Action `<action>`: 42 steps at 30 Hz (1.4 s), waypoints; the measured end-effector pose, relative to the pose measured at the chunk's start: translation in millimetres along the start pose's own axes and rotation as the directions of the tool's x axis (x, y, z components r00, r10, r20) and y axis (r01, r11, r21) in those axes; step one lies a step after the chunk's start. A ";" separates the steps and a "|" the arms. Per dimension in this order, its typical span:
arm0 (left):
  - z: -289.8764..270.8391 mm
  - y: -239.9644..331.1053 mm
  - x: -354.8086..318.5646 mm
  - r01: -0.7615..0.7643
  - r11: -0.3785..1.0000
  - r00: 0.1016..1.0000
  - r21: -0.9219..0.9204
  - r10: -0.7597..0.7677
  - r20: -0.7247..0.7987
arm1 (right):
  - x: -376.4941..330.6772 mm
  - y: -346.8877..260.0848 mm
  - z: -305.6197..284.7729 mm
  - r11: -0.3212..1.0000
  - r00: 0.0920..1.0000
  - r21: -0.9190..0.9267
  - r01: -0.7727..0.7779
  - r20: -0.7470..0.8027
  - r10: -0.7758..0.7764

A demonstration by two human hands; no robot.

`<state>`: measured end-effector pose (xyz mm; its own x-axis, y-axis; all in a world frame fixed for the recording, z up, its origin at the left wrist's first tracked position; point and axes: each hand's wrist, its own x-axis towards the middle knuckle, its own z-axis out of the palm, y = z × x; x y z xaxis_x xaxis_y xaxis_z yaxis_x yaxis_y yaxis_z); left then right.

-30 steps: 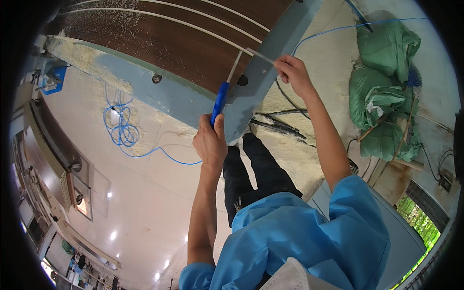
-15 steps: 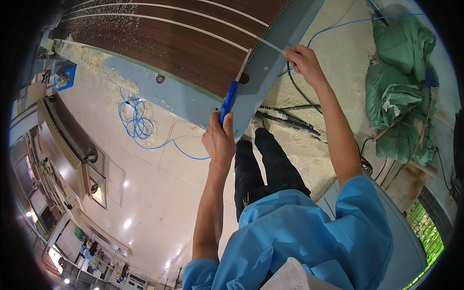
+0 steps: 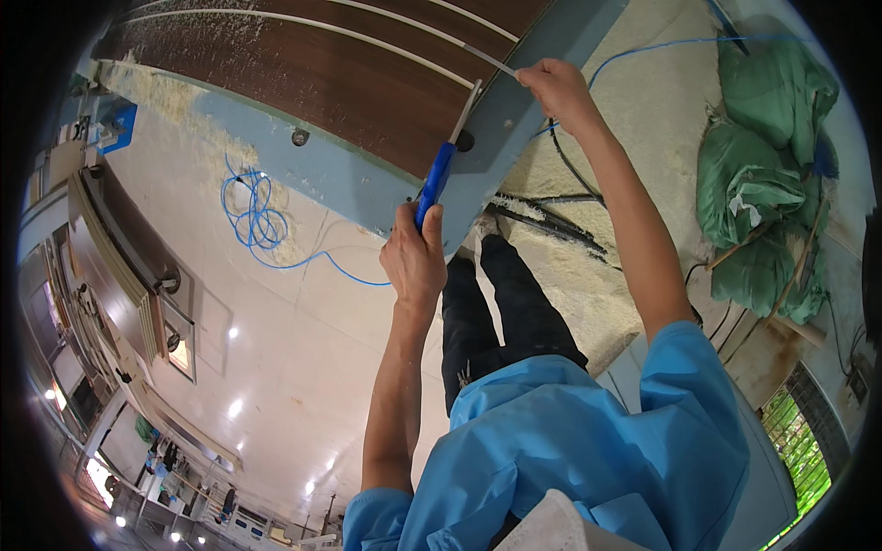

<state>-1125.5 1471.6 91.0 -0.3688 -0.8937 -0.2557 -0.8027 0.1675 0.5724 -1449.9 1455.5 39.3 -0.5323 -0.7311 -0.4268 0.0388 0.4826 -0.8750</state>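
My left hand (image 3: 413, 259) is closed round a blue-handled tool (image 3: 435, 184) with a narrow, light metal blade. The blade's tip meets the end of a pale strip (image 3: 367, 41) set in a dark brown wood-grain panel (image 3: 303, 78). Farther right, my right hand (image 3: 559, 92) pinches the end of a thin grey strip (image 3: 491, 61). That grey strip reaches over the panel's edge, in line with a second pale strip (image 3: 404, 23). Whether the two are one piece I cannot tell.
The panel lies on a blue-grey table (image 3: 340, 188) sprinkled with shavings. Coiled blue hose (image 3: 257, 225) lies on the floor at left. Black hoses (image 3: 551, 225) and sawdust lie near my feet. Green sacks (image 3: 749, 184) are piled at right; stacked boards (image 3: 119, 266) stand at left.
My right hand has moved left toward the panel, and more of the grey strip lies over it. My left hand keeps the blue-handled tool at nearly the same place. The view has shifted slightly.
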 end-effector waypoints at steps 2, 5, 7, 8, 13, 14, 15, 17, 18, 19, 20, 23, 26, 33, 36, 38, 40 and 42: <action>-1.9 -1.1 -0.7 -0.001 1.000 1.000 -0.007 0.001 -0.024 | 6.3 -4.1 5.0 0.998 1.000 -0.057 -0.018 -0.019 0.017; -5.0 -2.8 -0.5 0.018 1.000 0.999 0.006 -0.018 -0.030 | 12.1 -7.3 10.0 0.996 1.000 -0.085 0.023 -0.006 -0.024; -6.9 -3.4 -0.9 0.036 0.999 0.999 -0.007 -0.036 -0.013 | 15.5 -8.0 11.8 0.995 0.999 -0.084 0.050 0.004 -0.050; -7.8 -3.5 -1.5 0.048 0.999 0.999 -0.013 -0.048 -0.002 | 17.5 -8.1 12.6 0.995 0.999 -0.081 0.051 0.007 -0.050; -8.9 -3.8 -5.7 0.040 0.999 0.999 -0.025 -0.041 -0.035 | 24.5 -7.0 12.6 0.999 0.999 -0.037 0.008 0.042 -0.007; -8.3 -3.8 -6.1 0.032 0.999 0.998 -0.028 -0.033 -0.045 | 25.2 -6.7 13.2 0.999 0.999 -0.034 0.003 0.037 -0.002; -8.1 -3.7 -7.1 0.030 0.999 0.999 -0.028 -0.031 -0.044 | 25.5 -6.6 14.6 0.999 1.000 -0.036 -0.021 0.015 0.021; -7.1 -2.9 -8.2 0.031 0.999 0.999 -0.027 -0.032 -0.037 | 24.4 -6.7 18.0 0.997 0.999 -0.077 0.027 0.019 -0.026; -6.9 -2.1 -9.2 0.023 1.000 0.999 -0.021 -0.024 -0.039 | 22.9 -6.9 19.1 0.993 1.000 -0.118 0.006 0.002 -0.005; -6.6 -1.2 -9.8 0.022 1.000 0.999 -0.016 -0.022 -0.034 | 20.7 -7.0 18.9 0.998 0.998 -0.025 0.051 0.039 -0.050; -5.2 0.7 -9.9 0.023 1.000 0.999 -0.014 -0.023 -0.032 | 18.7 -7.4 17.4 0.997 0.996 0.048 0.063 0.066 -0.066; -3.6 4.5 -11.1 0.017 0.999 1.000 -0.047 -0.018 -0.015 | 5.7 -5.1 -1.0 0.960 0.985 0.243 0.139 0.064 -0.159; -2.0 7.7 -12.3 -0.009 0.999 0.999 -0.033 0.008 -0.032 | -3.4 -0.3 -29.6 0.947 0.986 0.285 0.150 0.020 -0.163; 5.7 15.6 -14.4 -0.014 0.999 1.000 -0.029 0.014 -0.015 | 3.0 16.7 -58.4 0.978 0.993 0.168 0.120 -0.022 -0.118; 8.2 17.4 -16.1 -0.001 0.999 1.000 -0.036 0.001 -0.002 | 4.6 18.3 -58.7 0.982 0.990 0.127 0.138 -0.026 -0.136; 9.5 17.7 -16.6 -0.003 0.999 1.000 -0.037 0.003 -0.010 | 5.9 15.9 -57.5 0.987 0.993 0.110 0.115 -0.022 -0.113; 10.0 17.7 -16.7 0.008 0.999 1.000 -0.031 -0.008 -0.001 | 9.4 11.5 -54.5 0.987 0.993 0.104 0.122 -0.001 -0.122; 9.3 18.0 -17.2 0.019 0.999 1.000 -0.025 -0.019 0.004 | 17.7 6.5 -45.1 0.985 0.990 0.110 0.130 0.036 -0.134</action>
<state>-1138.0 1493.8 98.4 -0.3554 -0.8949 -0.2701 -0.7976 0.1396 0.5868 -1497.2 1467.4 36.4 -0.5022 -0.8060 -0.3133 0.0623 0.3276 -0.9428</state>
